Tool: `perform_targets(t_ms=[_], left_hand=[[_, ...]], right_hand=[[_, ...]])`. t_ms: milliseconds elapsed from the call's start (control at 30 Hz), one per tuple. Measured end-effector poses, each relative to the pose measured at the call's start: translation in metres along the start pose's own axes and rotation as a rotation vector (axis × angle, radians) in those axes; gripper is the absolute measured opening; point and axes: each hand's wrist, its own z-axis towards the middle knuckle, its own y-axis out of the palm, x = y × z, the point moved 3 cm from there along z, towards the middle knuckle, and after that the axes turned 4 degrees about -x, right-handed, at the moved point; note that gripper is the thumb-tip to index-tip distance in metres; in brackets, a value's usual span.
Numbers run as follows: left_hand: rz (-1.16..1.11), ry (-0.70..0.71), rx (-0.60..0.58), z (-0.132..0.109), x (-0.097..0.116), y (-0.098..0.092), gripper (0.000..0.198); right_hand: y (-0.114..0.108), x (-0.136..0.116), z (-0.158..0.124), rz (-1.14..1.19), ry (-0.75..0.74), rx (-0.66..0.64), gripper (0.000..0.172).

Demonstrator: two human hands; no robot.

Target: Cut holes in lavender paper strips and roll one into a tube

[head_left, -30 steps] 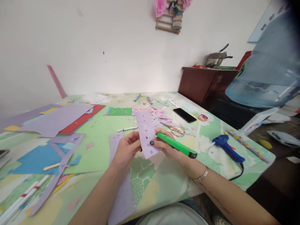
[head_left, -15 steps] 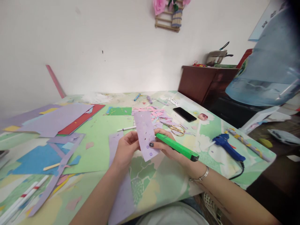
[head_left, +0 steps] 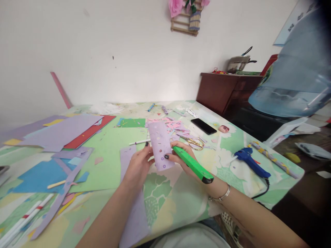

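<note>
- Right, centre of the frame: a spotted purple strip (head_left: pixel 158 136) stands tilted above the table (head_left: pixel 186 196).
- And the right hand (head_left: pixel 184 155) has it, thumb pressed on the strip's right edge, the green tool (head_left: pixel 193 164) gripped too, its dark end pointing lower right.
- Over at the left edge, the left hand (head_left: pixel 138 163) is parted, thumb up, fingers beside the strip; contact is unclear.
- Just right of centre, gold-handled scissors (head_left: pixel 198 143) lie near a black phone (head_left: pixel 203 126).
</note>
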Motion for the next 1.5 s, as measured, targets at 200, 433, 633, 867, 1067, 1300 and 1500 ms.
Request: perform_targets(t_ms=[200,433,633,867,1067,1300,1500], left_hand=[[-0.124,-0.202,-0.133,-0.008,0.003,0.009,0.037],[-0.28,-0.284,-0.25,-0.01,0.003,0.017,0.038],[-0.297,-0.269,-0.295,-0.012,0.004,0.021,0.046],[-0.286,-0.244,-0.129,-0.008,0.001,0.013,0.029],[-0.207,-0.134,0.04,-0.005,0.003,0.001,0.021],[0.111,0.037,-0.041,-0.002,-0.001,0.001,0.02],[0.112,0.057,-0.042,-0.002,-0.002,0.0,0.017]], right_hand=[[0.002,-0.001,0.002,0.059,0.033,-0.084,0.033],[0.004,0.0,0.001,0.094,0.065,-0.136,0.033],[0.004,0.0,0.002,0.051,0.012,-0.163,0.032],[0.003,-0.001,0.003,0.016,-0.029,-0.157,0.03],[0.002,0.004,0.003,0.059,0.019,-0.121,0.03],[0.001,0.005,0.002,0.072,0.023,-0.031,0.026],[0.002,0.007,0.003,0.036,0.055,-0.088,0.028]])
